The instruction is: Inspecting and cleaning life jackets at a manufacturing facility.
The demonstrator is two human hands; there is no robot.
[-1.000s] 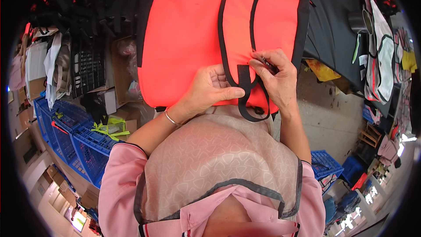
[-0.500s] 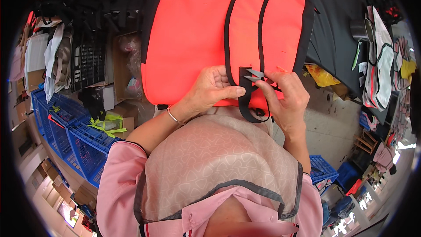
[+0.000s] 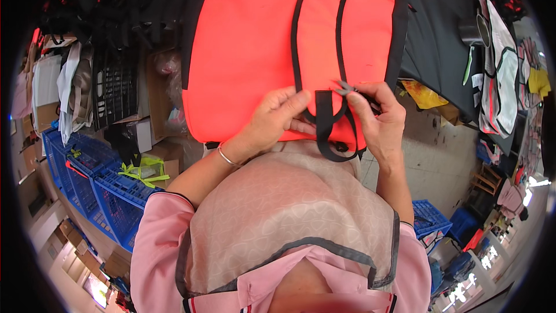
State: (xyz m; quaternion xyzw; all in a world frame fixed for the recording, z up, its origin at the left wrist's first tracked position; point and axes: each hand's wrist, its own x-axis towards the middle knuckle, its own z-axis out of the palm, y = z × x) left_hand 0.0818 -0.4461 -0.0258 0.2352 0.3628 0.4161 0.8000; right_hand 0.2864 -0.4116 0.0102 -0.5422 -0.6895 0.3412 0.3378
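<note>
A bright coral-red backpack (image 3: 249, 58) with black edges lies in front of me. One padded shoulder strap (image 3: 317, 40) with black piping runs down it toward me. At the strap's lower end, a loop of black webbing (image 3: 324, 122) hangs over the bag's near edge. My left hand (image 3: 269, 119) grips the strap's left edge near that end, thumb on top and fingers partly hidden beneath. In my right hand (image 3: 379, 119) is a small pair of grey thread snips (image 3: 344, 87), blades pointing left above the strap by its right piping.
Blue plastic crates (image 3: 116, 191) stand at the left, near a cardboard box (image 3: 162, 93) and a black crate (image 3: 116, 90). Dark fabric (image 3: 434, 35) covers the surface right of the bag. White bag pieces (image 3: 498, 75) hang at the far right. Another blue crate (image 3: 430, 219) sits lower right.
The snips have moved up and slightly right, off the webbing's stitched end. My left thumb has shifted up and left from the webbing. The backpack has slid slightly left.
</note>
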